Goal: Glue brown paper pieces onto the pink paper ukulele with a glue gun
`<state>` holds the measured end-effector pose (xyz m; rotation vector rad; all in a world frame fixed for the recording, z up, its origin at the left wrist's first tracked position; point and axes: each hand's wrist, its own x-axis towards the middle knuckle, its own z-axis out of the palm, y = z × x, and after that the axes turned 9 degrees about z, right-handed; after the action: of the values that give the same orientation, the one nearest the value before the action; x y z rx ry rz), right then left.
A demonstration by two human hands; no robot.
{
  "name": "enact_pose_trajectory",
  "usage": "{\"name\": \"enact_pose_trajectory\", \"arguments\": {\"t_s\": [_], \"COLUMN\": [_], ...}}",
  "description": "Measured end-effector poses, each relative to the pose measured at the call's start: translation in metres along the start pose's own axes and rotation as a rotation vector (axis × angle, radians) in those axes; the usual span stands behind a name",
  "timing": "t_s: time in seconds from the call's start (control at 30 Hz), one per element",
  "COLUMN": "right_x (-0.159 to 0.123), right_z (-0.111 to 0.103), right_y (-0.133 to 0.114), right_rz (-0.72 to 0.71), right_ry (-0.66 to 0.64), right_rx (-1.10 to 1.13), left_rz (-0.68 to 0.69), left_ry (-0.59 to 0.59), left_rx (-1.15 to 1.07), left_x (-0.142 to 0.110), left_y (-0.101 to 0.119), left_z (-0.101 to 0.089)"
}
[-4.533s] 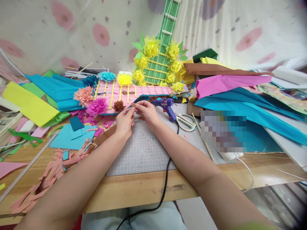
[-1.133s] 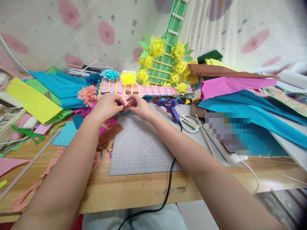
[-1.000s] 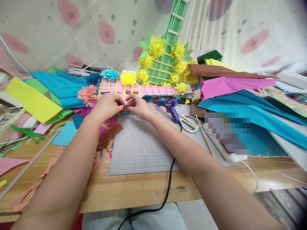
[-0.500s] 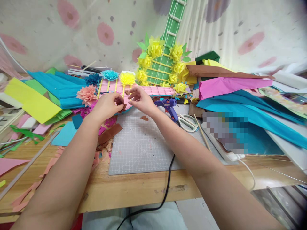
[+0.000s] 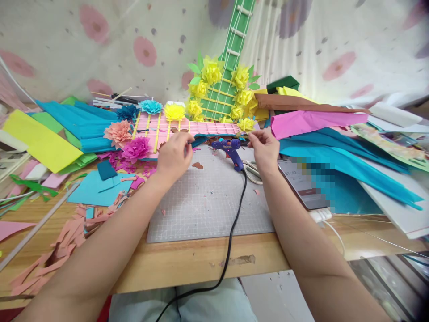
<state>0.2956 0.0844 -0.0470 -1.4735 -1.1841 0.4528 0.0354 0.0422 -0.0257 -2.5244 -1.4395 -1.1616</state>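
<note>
My left hand [image 5: 175,154] is above the far left part of the grey cutting mat [image 5: 201,201], beside the lower edge of the pink paper guitar [image 5: 164,128]. Its fingers are curled together; whatever they may hold is hidden. To the right, my right hand [image 5: 265,150] is raised beyond the scissors [image 5: 252,172] and partly covers them. Thumb and fingertips meet there in a pinch, on something too small to name. Between the hands lie a purple glue gun [image 5: 231,151] and a loose brown paper petal [image 5: 197,165]. Colourful paper flowers, among them a magenta one [image 5: 136,149], border the guitar.
Behind stands a green paper guitar [image 5: 219,96] with yellow flowers. Folded coloured paper [image 5: 321,123] and a phone [image 5: 300,183] are at right. Paper scraps [image 5: 67,241] and blue sheets [image 5: 97,190] cover the left. A black cord [image 5: 234,223] crosses the mat and table edge.
My right hand has left the other hand's side and moved right, past the glue gun. My left hand has shifted right, uncovering the magenta flower. A brown petal has come into sight on the mat.
</note>
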Motion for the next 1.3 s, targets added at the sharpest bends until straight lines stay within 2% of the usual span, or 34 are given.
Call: {"name": "enact_pose_trajectory", "arguments": {"t_s": [0.1, 0.2, 0.37, 0.5, 0.6, 0.77, 0.87, 0.97, 1.07, 1.13, 1.2, 1.3], "right_x": [-0.016, -0.028, -0.036, -0.037, -0.038, -0.038, -0.038, -0.038, -0.042, -0.048, -0.057, -0.069], "right_z": [0.002, 0.011, 0.028, 0.032, 0.031, 0.030, 0.031, 0.028, 0.021, 0.017, 0.016, 0.024], "right_y": [0.011, 0.014, 0.018, 0.023, 0.022, 0.021, 0.022, 0.019, 0.007, -0.005, -0.014, -0.020], "right_rz": [0.072, -0.005, -0.024, -0.017, -0.004, -0.014, -0.023, -0.056, -0.204, -0.306, -0.336, -0.247], "right_ry": [-0.001, -0.048, -0.132, -0.177, -0.191, -0.217, -0.222, -0.139, 0.079, 0.130, 0.017, -0.281], "right_rx": [-0.075, -0.165, -0.313, -0.364, -0.386, -0.386, -0.367, -0.275, -0.168, -0.121, -0.068, 0.021], "left_rz": [0.042, 0.028, -0.020, -0.023, 0.102, 0.447, 0.507, 0.528, 0.599, 0.629, 0.636, 0.654], "left_ry": [-0.159, -0.259, -0.267, -0.258, -0.215, -0.149, -0.120, -0.117, -0.178, -0.210, -0.227, -0.262], "left_rx": [0.014, 0.012, 0.005, -0.018, -0.050, -0.092, -0.082, -0.042, -0.018, -0.015, -0.009, 0.017], "left_x": [-0.013, -0.022, -0.026, -0.026, -0.026, -0.025, -0.025, -0.026, -0.028, -0.030, -0.031, -0.033], "left_y": [0.006, 0.004, -0.003, -0.003, 0.005, 0.026, 0.031, 0.026, 0.018, 0.015, 0.015, 0.019], "left_z": [0.023, 0.037, 0.044, 0.044, 0.042, 0.036, 0.032, 0.032, 0.035, 0.038, 0.039, 0.039]}}
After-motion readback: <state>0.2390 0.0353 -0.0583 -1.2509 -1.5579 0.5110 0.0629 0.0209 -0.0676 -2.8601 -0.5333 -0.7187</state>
